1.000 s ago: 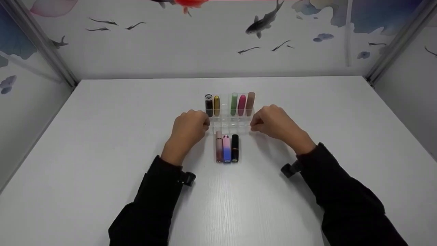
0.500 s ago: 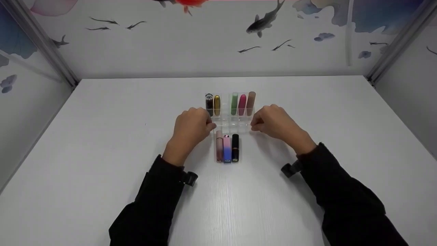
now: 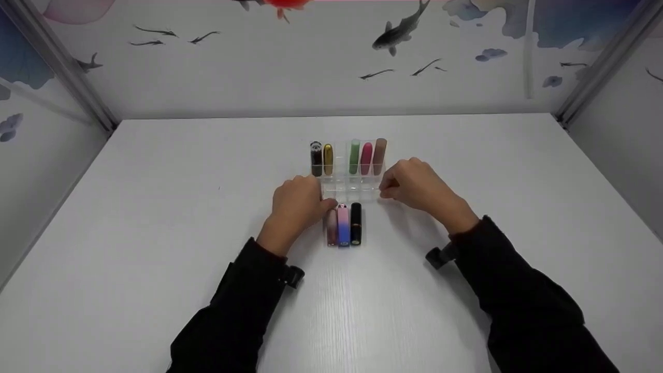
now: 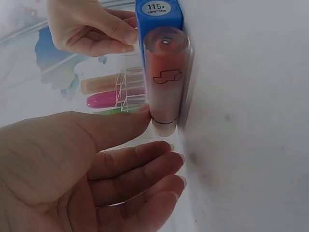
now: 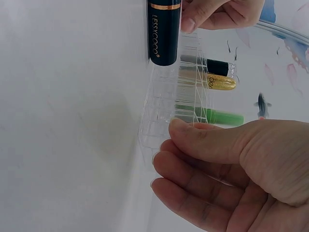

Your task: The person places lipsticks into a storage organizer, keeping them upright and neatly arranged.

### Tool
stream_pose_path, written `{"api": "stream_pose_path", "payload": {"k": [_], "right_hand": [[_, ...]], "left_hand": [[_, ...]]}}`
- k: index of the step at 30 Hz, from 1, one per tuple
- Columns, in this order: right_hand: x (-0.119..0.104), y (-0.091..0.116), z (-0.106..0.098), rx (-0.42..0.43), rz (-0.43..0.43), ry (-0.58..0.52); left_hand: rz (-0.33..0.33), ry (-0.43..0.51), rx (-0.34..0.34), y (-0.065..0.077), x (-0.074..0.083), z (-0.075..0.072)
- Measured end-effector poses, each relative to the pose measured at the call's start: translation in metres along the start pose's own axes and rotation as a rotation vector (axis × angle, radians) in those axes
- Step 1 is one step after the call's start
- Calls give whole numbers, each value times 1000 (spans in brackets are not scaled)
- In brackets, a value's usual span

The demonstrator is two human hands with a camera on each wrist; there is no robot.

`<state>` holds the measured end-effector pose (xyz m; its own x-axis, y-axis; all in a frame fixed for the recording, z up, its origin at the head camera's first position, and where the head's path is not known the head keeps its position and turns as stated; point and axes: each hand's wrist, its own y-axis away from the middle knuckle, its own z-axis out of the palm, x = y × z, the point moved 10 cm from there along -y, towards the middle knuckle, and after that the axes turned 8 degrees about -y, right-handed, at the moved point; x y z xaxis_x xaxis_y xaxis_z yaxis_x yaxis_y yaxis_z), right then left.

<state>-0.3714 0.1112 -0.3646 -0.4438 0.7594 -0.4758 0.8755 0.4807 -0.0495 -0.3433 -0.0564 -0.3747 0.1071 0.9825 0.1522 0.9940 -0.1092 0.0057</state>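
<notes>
A clear lipstick organizer [image 3: 342,184] stands on the table, with several lipsticks upright in its back row. In front of it a lip gloss tube [image 4: 166,87], a pink-and-blue lipstick [image 3: 343,225] and a black lipstick [image 5: 164,34] stand side by side. My left hand [image 3: 298,204] is at the organizer's left front corner. Its thumb tip lies at the lip gloss tube's cap end, over it in the head view, while the other fingers extend loosely below. With thumb and index finger, my right hand [image 3: 417,186] pinches the organizer's right front edge.
The organizer's back row holds a black tube [image 3: 316,158], a gold tube [image 3: 328,159], a green tube [image 3: 354,157], a magenta tube [image 3: 366,158] and a brown tube [image 3: 379,156]. A wall printed with fish [image 3: 399,33] rises behind the white table [image 3: 129,233].
My left hand has left the organizer's left side and come toward me and slightly right, its thumb spreading out to the lip gloss tube. The right hand has stayed in place.
</notes>
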Motion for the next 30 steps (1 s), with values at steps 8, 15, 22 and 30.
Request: {"api": "stream_pose_path", "payload": {"k": [8, 15, 22, 30], "right_hand": [[-3, 1, -2, 26, -40, -4], [-1, 0, -1, 17, -18, -5], [-2, 0, -1, 16, -22, 3], [-1, 0, 0, 17, -24, 3]], "left_hand": [[-59, -8, -104, 2, -9, 4], [-71, -55, -110, 1, -12, 5], [-74, -41, -92, 2, -11, 4], [-55, -34, -74, 3, -8, 3]]}}
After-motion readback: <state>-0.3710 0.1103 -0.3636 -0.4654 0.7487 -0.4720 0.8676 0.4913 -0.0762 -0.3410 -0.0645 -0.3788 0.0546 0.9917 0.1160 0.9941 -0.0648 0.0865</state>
